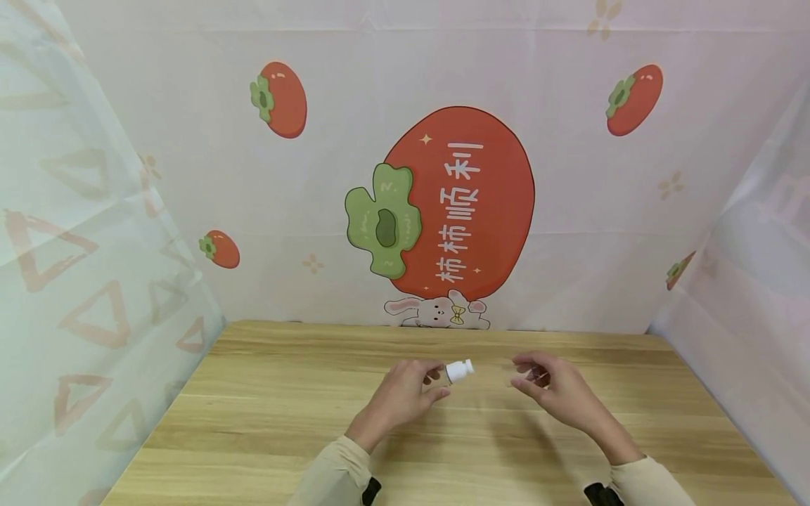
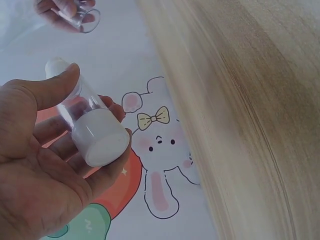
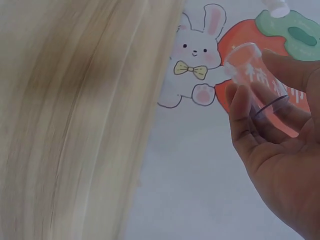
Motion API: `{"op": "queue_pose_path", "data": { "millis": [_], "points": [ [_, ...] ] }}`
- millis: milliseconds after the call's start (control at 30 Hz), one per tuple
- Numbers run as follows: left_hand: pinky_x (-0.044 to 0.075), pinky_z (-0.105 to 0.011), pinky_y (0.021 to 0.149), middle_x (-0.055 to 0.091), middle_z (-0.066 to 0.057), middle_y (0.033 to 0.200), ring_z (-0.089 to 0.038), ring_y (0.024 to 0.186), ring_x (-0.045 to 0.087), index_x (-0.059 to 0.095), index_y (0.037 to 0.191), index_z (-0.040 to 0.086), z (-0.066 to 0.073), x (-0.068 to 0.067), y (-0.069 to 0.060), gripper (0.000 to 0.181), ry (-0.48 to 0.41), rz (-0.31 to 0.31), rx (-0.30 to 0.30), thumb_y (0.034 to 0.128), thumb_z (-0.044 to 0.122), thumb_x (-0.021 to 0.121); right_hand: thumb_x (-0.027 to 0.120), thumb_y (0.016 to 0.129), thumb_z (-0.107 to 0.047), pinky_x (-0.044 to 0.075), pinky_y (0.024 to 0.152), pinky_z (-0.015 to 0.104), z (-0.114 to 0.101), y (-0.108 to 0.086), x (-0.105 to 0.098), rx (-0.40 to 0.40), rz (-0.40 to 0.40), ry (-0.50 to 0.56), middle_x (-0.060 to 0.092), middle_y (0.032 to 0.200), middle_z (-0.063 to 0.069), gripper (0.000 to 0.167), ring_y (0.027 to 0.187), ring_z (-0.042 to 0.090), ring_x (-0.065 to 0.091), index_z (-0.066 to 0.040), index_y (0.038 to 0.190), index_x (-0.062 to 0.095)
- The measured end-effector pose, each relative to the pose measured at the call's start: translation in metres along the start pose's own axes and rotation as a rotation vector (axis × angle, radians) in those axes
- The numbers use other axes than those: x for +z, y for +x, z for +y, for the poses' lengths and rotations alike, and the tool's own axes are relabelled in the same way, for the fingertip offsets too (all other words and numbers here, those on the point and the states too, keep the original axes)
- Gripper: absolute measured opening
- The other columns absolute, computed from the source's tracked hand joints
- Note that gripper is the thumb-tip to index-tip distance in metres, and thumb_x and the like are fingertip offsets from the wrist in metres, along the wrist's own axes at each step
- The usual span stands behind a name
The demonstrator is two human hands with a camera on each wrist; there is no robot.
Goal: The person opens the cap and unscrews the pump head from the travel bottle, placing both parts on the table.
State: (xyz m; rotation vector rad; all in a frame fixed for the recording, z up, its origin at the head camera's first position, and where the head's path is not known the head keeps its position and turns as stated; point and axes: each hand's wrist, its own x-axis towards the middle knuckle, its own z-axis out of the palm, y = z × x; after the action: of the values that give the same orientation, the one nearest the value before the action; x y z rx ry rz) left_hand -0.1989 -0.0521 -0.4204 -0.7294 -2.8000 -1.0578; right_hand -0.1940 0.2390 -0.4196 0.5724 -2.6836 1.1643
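My left hand (image 1: 405,393) holds a small bottle (image 2: 100,137) between thumb and fingers. The bottle has a clear middle, a white base and a white top; in the head view its white end (image 1: 458,370) points right. A clear, hollow cap (image 3: 243,59) is pinched by my right hand (image 1: 560,390), with its round open rim showing in the left wrist view. Both hands are raised above the wooden table, facing each other with a gap between bottle and cap. The bottle's white tip (image 3: 276,7) also shows at the top of the right wrist view.
The wooden table (image 1: 253,407) runs back to a pale cloth backdrop (image 1: 329,176) printed with persimmons and a rabbit. Cloth panels (image 1: 82,295) enclose the left and right sides. Dark bands (image 1: 603,495) sit at both sleeves.
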Motion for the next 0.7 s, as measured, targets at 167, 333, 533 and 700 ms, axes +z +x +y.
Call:
{"op": "queue_pose_path", "data": {
  "millis": [167, 333, 533, 700],
  "points": [
    [0.056, -0.028, 0.077, 0.073, -0.004, 0.103, -0.013, 0.088, 0.067, 0.072, 0.119, 0.004, 0.000, -0.002, 0.000, 0.034, -0.024, 0.001, 0.005, 0.0905, 0.022, 0.079, 0.079, 0.090, -0.013, 0.055, 0.067, 0.026, 0.008, -0.003, -0.005, 0.013, 0.000, -0.039, 0.070, 0.094, 0.000, 0.028, 0.078, 0.008, 0.064, -0.001, 0.113, 0.070],
    [0.056, -0.028, 0.077, 0.073, -0.004, 0.103, -0.012, 0.088, 0.066, 0.072, 0.120, 0.005, 0.001, -0.005, 0.000, 0.036, -0.029, -0.003, -0.004, 0.0913, 0.025, 0.078, 0.078, 0.090, -0.013, 0.054, 0.067, 0.027, 0.016, -0.005, -0.011, 0.034, -0.013, -0.093, 0.071, 0.097, 0.006, 0.029, 0.079, 0.011, 0.063, 0.001, 0.113, 0.069],
    [0.056, -0.028, 0.077, 0.073, -0.004, 0.102, -0.010, 0.086, 0.065, 0.072, 0.120, 0.005, 0.001, -0.006, 0.000, 0.035, -0.041, 0.001, -0.005, 0.0914, 0.024, 0.078, 0.078, 0.090, -0.013, 0.054, 0.071, 0.035, 0.024, -0.007, -0.016, 0.081, -0.040, -0.184, 0.071, 0.101, 0.010, 0.028, 0.083, 0.015, 0.063, 0.000, 0.113, 0.069],
    [0.056, -0.029, 0.077, 0.072, -0.002, 0.101, -0.010, 0.086, 0.065, 0.072, 0.119, 0.006, 0.002, -0.007, 0.000, 0.034, -0.057, 0.007, -0.008, 0.0909, 0.022, 0.079, 0.078, 0.089, -0.013, 0.055, 0.073, 0.042, 0.031, -0.008, -0.019, 0.118, -0.062, -0.232, 0.069, 0.102, 0.012, 0.030, 0.086, 0.021, 0.064, 0.001, 0.113, 0.067]
  ]
}}
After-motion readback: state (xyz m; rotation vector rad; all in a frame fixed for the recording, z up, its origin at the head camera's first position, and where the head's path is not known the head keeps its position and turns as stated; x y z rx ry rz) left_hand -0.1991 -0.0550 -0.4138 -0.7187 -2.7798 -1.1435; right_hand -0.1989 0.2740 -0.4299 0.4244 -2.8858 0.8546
